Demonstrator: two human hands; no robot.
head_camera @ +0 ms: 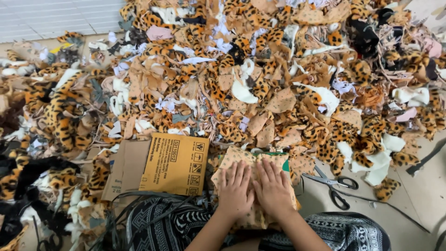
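- The left hand (235, 190) lies flat on a tan spotted cloth piece (241, 160). Its fingers (233, 171) are spread out straight and grip nothing; they only press down.
- The right hand (274, 191) lies flat just beside it, touching it, fingers also straight and pressing. It looks like both hands push to keep the cloth smooth.
- The cloth sits on the person's lap, at 6 o'clock in the view, right under both hands.
- Black-handled scissors (332, 182) lie on the floor at 3 o'clock from the hands, near but not touched.
- A flat brown cardboard piece (176, 163) lies at 9 o'clock from the hands.
- A big heap of leopard-print scraps (260, 79) fills the floor from 10 to 2 o'clock.
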